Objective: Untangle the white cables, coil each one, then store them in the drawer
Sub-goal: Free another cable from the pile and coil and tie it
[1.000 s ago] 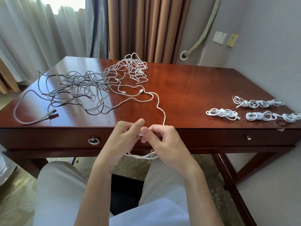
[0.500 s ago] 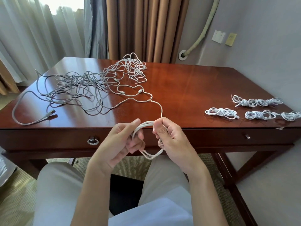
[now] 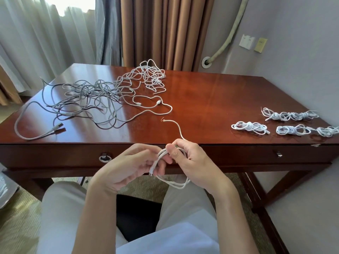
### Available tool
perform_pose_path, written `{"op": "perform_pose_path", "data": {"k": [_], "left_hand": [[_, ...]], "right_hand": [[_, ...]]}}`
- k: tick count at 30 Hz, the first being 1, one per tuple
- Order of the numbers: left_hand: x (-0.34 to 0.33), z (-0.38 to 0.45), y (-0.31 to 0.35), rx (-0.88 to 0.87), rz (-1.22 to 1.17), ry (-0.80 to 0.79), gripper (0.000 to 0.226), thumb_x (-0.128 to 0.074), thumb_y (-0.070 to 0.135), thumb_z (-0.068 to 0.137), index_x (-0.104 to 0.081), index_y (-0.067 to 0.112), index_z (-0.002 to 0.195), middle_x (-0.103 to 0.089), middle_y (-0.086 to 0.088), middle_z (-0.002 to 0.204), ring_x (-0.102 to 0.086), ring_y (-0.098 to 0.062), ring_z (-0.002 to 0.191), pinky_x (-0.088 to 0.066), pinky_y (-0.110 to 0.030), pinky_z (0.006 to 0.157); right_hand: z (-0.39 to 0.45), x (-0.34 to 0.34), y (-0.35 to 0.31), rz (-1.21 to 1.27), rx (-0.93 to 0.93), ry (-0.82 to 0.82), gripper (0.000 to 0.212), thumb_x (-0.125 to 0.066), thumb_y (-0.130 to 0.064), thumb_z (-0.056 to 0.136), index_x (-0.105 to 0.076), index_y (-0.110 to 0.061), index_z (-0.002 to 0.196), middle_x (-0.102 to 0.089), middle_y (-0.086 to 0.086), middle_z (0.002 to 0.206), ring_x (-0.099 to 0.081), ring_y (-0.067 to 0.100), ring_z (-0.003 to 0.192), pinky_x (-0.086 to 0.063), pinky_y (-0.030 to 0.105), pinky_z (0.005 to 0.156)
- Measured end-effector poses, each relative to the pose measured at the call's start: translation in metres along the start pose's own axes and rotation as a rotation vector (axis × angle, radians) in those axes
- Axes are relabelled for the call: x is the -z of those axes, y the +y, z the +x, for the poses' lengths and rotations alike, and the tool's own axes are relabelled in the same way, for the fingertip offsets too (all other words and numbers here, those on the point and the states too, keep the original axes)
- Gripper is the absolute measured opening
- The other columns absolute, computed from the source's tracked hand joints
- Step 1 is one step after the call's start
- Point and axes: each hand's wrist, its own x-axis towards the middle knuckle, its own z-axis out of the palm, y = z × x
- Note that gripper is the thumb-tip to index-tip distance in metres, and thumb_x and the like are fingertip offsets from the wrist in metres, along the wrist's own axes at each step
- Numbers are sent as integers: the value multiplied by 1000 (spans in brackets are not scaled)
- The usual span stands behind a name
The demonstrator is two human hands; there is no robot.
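- Sheer curtains (image 3: 36,33): far left, behind the desk, lit from a window.
- Grey cables (image 3: 77,99): a loose tangle across the left part of the desk top; one end with a plug lies near the front left edge.
- Tangled white cables (image 3: 146,77): piled at the back centre of the desk, overlapping the grey tangle on its right side; one strand loops forward with two small connectors showing.
- Desk (image 3: 211,99): dark red polished wood, with two drawer fronts along the near edge.
- Left drawer (image 3: 55,154): closed, with a ring pull (image 3: 104,158).
- Left hand (image 3: 132,165): in front of the desk edge, above the lap; fingers curled, holding the coil of the white cable, one plug end sticking out below the fingers.
- White cable (image 3: 172,183): a few loops held between both hands, hanging below them; its free tail rises from the right hand onto the desk top and ends near the front centre.
- Right hand (image 3: 192,160): just beside the left; thumb and fingers pinch the top of the loops.
- Brown curtains (image 3: 165,30): behind the desk centre.
- Coiled white cables (image 3: 249,127): several finished bundles lying on the right part of the desk top, in two rows, close together.
- Right drawer (image 3: 256,154): closed, small knob (image 3: 278,154).
- Wall pipe (image 3: 227,37) and wall sockets (image 3: 246,41): on the grey wall at the back right.
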Motion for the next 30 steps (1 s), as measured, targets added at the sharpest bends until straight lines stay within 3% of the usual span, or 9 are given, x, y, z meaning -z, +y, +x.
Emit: {"op": "perform_pose_path", "data": {"k": [2, 5, 8, 11, 14, 20, 25, 28, 30], "left_hand": [[-11, 6, 3, 25, 8, 117, 40, -58, 33, 99, -67, 7, 70, -39, -7, 58, -35, -20, 57, -40, -26, 55], [-25, 19, 4, 18, -5, 344, 55, -57, 44, 96, -47, 24, 46, -21, 4, 50, -17, -13, 45, -18, -22, 42], [-28, 27, 3, -56, -196, 576, 54, -56, 33, 101, -45, 23, 49, -21, 9, 45, -17, -7, 38, -16, -20, 37], [-28, 29, 4, -143, -257, 714, 56, -56, 30, 102, -42, 25, 48, -19, 9, 46, -16, -7, 39, -16, -20, 36], [-30, 28, 7, -184, -333, 716, 61, -57, 30, 102, -34, 28, 45, -17, 9, 48, -14, -7, 40, -15, -21, 37], [-31, 29, 6, -249, -550, 785, 55, -57, 28, 101, -28, 25, 55, -15, 8, 49, -12, -7, 39, -12, -22, 37], [-20, 28, 1, -174, -593, 530, 45, -54, 31, 96, -45, 18, 54, -22, 7, 44, -19, -7, 35, -23, -20, 37], [-13, 23, 1, -129, -558, 398, 32, -55, 31, 93, -59, 11, 67, -28, 4, 49, -25, -9, 39, -26, -21, 42], [-14, 21, 3, -87, -530, 408, 37, -54, 32, 93, -55, 12, 61, -24, 4, 48, -20, -9, 40, -18, -23, 43]], "right_hand": [[2, -3, 1, -2, -1, 1, 34, -50, -50, 103, -65, -26, 85, -62, -6, 94, -58, 8, 81, -48, 29, 83], [5, -9, -5, 88, -18, 34, 36, -50, -50, 100, -67, -19, 101, -60, -7, 86, -54, 1, 65, -42, 16, 64], [8, -10, -6, 286, -59, 47, 45, -51, -52, 95, -64, -14, 114, -71, 1, 80, -60, 10, 60, -48, 23, 56], [7, -7, -2, 311, -60, 57, 39, -57, -46, 97, -73, -10, 103, -68, 2, 65, -64, 14, 66, -56, 25, 75], [5, -6, -3, 366, -56, 84, 36, -64, -42, 94, -73, -8, 85, -62, 0, 56, -64, 12, 66, -54, 25, 85], [5, -14, -8, 597, 5, 82, 34, -57, -38, 94, -62, -8, 78, -47, -4, 50, -50, 13, 56, -47, 20, 69], [5, -12, -8, 546, -4, 175, 30, -60, -35, 97, -61, -14, 75, -31, -11, 51, -24, 15, 55, -29, 25, 56], [3, -9, -5, 487, -2, 205, 29, -60, -42, 95, -63, -24, 72, -33, -9, 53, -23, 14, 55, -22, 33, 56], [3, -11, -3, 465, -3, 190, 30, -59, -45, 94, -61, -24, 73, -35, -8, 55, -26, 13, 55, -24, 29, 55]]}}
